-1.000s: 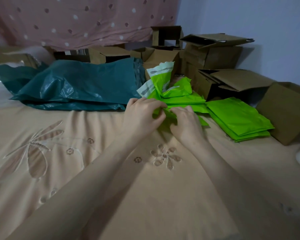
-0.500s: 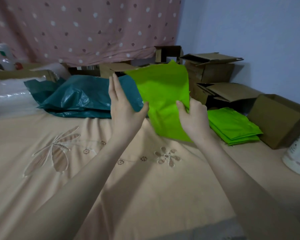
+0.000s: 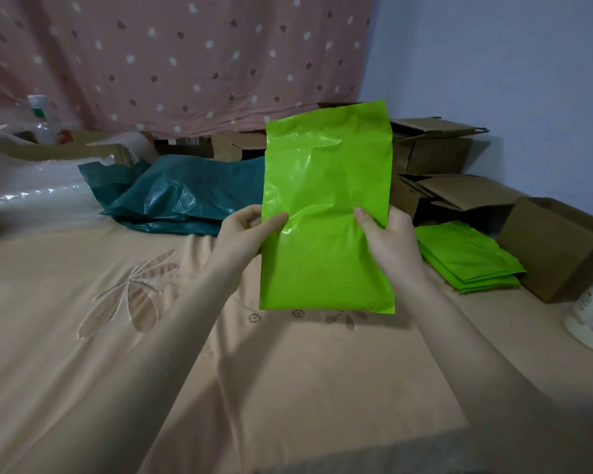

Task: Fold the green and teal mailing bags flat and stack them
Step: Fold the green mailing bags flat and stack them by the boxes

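Upright green bag [image 3: 326, 213] hides cardboard boxes [image 3: 435, 148]; teal bags [image 3: 178, 196] behind.

Dotted pink curtain [image 3: 172, 59], blue wall [image 3: 493, 63], bedspread [image 3: 83, 336]

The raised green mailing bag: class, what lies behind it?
The green mailing bag, gripped by the left hand and right hand, covers part of the teal bags and cardboard boxes. Anything else behind it is hidden.
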A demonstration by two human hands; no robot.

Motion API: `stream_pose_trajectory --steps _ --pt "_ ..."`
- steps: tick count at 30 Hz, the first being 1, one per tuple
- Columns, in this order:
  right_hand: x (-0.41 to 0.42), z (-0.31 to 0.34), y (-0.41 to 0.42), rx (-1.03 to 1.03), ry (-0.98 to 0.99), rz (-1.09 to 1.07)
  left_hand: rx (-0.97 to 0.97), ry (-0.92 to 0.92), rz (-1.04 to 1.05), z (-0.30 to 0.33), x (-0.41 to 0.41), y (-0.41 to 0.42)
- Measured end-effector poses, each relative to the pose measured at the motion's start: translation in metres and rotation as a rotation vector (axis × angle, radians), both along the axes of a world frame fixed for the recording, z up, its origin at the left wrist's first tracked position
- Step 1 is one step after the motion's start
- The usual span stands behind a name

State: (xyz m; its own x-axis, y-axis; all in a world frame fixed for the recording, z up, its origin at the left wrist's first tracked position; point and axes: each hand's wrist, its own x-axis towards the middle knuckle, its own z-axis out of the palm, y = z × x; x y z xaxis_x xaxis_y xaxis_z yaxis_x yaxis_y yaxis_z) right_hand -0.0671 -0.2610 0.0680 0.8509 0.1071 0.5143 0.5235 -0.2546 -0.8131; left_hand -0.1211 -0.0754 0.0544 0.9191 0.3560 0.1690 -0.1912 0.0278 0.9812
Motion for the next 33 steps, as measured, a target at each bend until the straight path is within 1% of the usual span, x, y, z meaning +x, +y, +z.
stream_pose_trajectory --steps 3,7,9,14,18,20,23,24,26,27,30,33 --pt "0.004 -0.005 0.000 -0.044 0.040 -0.009 0.008 -0.030 0.053 -0.001 0.000 0.007" --pt "0.006 -0.005 -0.008 -0.174 -0.035 -0.089 0.020 -0.070 0.110 -0.002 -0.002 0.014" --pt "0.007 -0.006 -0.008 -0.193 -0.029 -0.096 0.047 -0.087 0.130 -0.004 -0.002 0.017" --pt "0.012 -0.011 0.001 -0.001 0.144 0.049 0.122 -0.123 0.157 -0.001 -0.002 0.020" --pt "0.015 -0.013 0.006 0.092 0.142 0.133 0.157 -0.117 0.115 0.001 -0.003 0.021" --pt "0.018 -0.016 0.005 0.038 0.104 0.147 0.172 -0.094 0.101 -0.001 -0.004 0.022" --pt "0.020 -0.027 -0.001 -0.114 -0.073 0.168 0.214 -0.070 0.081 -0.008 -0.006 0.023" --pt "0.018 -0.030 -0.002 -0.125 -0.119 0.158 0.235 -0.063 0.062 -0.011 -0.008 0.023" --pt "0.015 -0.035 -0.004 -0.131 -0.143 0.186 0.301 -0.039 0.056 -0.019 -0.012 0.024" --pt "0.015 -0.038 -0.005 -0.138 -0.127 0.224 0.339 -0.032 0.068 -0.023 -0.013 0.024" --pt "0.006 -0.040 -0.005 -0.034 0.100 0.370 0.381 -0.066 0.060 -0.030 -0.019 0.023" --pt "-0.003 -0.044 -0.005 -0.034 0.136 0.456 0.386 -0.099 0.031 -0.035 -0.023 0.022"
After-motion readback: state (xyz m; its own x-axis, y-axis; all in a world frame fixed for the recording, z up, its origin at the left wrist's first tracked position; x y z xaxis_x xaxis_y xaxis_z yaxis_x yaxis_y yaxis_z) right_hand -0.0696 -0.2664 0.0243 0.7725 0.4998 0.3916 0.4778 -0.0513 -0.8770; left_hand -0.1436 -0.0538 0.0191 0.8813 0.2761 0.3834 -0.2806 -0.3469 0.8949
